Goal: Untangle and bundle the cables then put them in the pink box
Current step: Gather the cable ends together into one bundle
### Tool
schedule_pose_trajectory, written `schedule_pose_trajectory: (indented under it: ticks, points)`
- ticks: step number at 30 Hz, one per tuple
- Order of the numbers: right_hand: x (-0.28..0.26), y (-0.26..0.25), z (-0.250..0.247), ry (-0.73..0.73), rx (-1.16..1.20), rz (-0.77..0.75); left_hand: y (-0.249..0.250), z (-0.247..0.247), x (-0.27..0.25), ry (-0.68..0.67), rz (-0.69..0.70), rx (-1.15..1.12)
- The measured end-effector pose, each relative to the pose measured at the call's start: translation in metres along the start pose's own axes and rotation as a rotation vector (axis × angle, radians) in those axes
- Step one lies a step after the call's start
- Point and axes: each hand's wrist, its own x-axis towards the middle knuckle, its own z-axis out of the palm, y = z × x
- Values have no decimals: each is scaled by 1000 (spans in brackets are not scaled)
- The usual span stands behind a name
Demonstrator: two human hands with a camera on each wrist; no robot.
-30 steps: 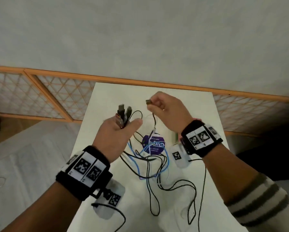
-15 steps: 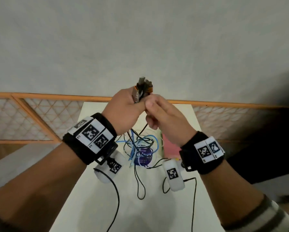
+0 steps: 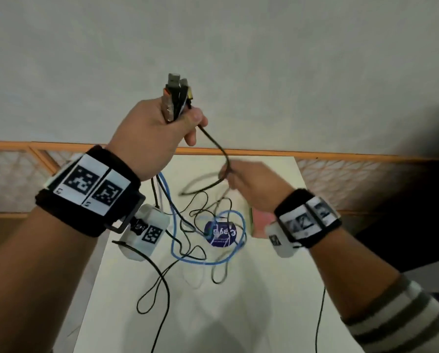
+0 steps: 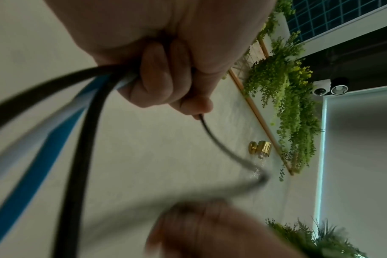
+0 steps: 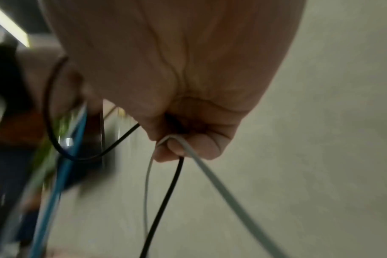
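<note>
My left hand is raised above the table and grips several cable plugs that stick up from its fist. Black, blue and white cables run down out of that fist. My right hand is lower and to the right, its fingers curled round a black cable and a white one. The black cable stretches between both hands. The rest of the cables hang in a tangle over the white table. The pink box is partly hidden behind my right wrist.
A round purple label lies under the tangle at the table's middle. An orange wooden lattice rail runs behind the table against a plain wall. A black lead hangs from my right wrist device.
My right hand has left the plugs and slid down and right along the black cable. My left hand stays raised with the plugs.
</note>
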Motion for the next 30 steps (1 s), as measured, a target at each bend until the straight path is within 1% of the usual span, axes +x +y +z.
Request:
schedule_pose_trajectory:
  ticks: [1,2,4,5,6,8,9,10,11,12,13,15,16,17,18,20,22,24,26,27,28,30]
  points:
    - [3,-8,-12,91,71,-31,-3,4,-2,-3,-4,-19]
    - [6,-14,-18,119,83,-53,-4,8,-3,-7,-9,-47]
    - [8,-22,-18,-27,-10,-64,-8,18,-7,-20,-19,-99]
    - [10,-21,-18,-54,-42,-57,-11,22,-8,-26,-25,-120]
    - [12,-18,-19,-21,-23,-43,-14,25,-9,-33,-36,-148]
    - [14,-10,-21,180,86,-17,-20,28,-10,-41,-68,-209]
    - [14,-8,-20,199,79,-13,-23,29,-9,-37,-82,-224]
    - [13,-4,-15,128,24,1,-24,30,-9,-30,-87,-231]
    - [10,0,-9,4,-32,19,-25,29,-8,-16,-83,-239]
    - [7,6,-1,-73,-55,48,-27,28,-7,-1,-79,-255]
    - [3,11,2,-64,-18,85,-29,26,-7,14,-79,-274]
    - [-2,23,-3,84,131,146,-37,19,-5,63,-86,-301]
    - [-6,28,-6,135,180,162,-41,15,-6,90,-94,-319]
    - [-12,34,-7,128,198,182,-45,10,-6,115,-98,-357]
    - [-18,44,-4,87,201,205,-47,5,-6,137,-100,-422]
    - [-34,67,13,-21,170,302,-47,-4,-4,187,-104,-557]
    - [-47,90,33,-83,142,391,-48,-10,-4,243,-107,-603]
    - [-52,97,43,-110,130,416,-51,-10,-4,275,-124,-583]
    - [-49,88,46,-133,78,402,-53,-3,-7,234,-187,-464]
    - [-45,77,44,-152,32,377,-54,4,-9,176,-218,-341]
    - [-40,64,40,-174,-24,343,-55,14,-12,90,-227,-213]
    - [-30,35,29,-203,-104,234,-49,40,-22,-135,-201,-10]
